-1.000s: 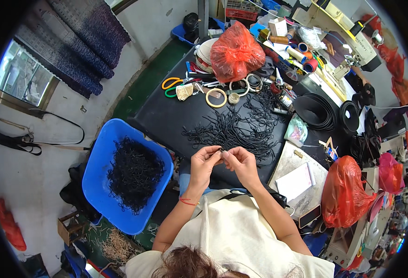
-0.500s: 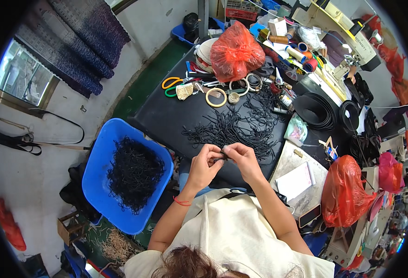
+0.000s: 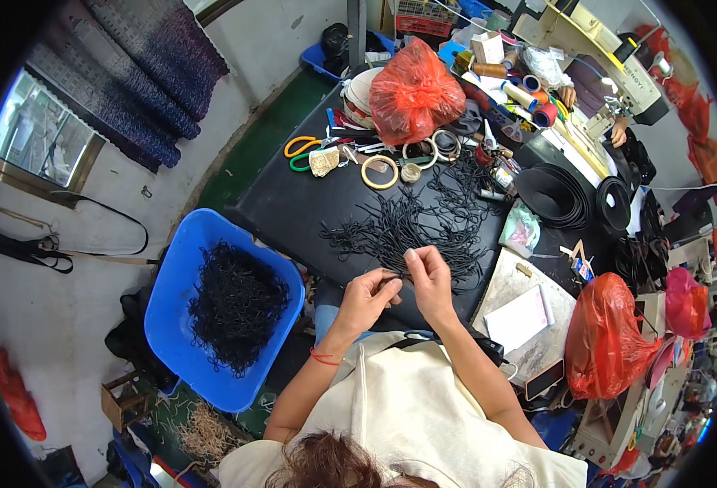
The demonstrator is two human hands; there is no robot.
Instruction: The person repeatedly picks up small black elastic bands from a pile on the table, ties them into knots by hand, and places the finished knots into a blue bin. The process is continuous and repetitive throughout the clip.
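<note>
My left hand (image 3: pixel 365 301) is closed in a pinch near the front edge of the black table, with a bit of thin black cord (image 3: pixel 391 274) at its fingertips. Close beside it, my right hand (image 3: pixel 430 285) also has thumb and fingers pressed together on the cord; the exact grip is partly hidden by the fingers. Just beyond both hands spreads a loose pile of black cords (image 3: pixel 411 224), many of them looped. To the left, lower than the tabletop, a blue plastic basin (image 3: pixel 167 333) holds a tangled heap of similar black cords (image 3: pixel 236 309).
Tape rolls (image 3: pixel 380 172), orange-handled scissors (image 3: pixel 300 146) and a red plastic bag (image 3: pixel 418 93) sit at the table's far side. On the right are a paper pad (image 3: pixel 521 319), black strap coils (image 3: pixel 552 197) and another red bag (image 3: pixel 611 337). A co-worker's hand (image 3: pixel 619 132) is by a sewing machine (image 3: pixel 619 65).
My fingertips have drawn slightly apart: the right hand has risen and its thumb now points up, while the left has turned and shifted a little right and down. A co-worker's hands show more at the machine.
</note>
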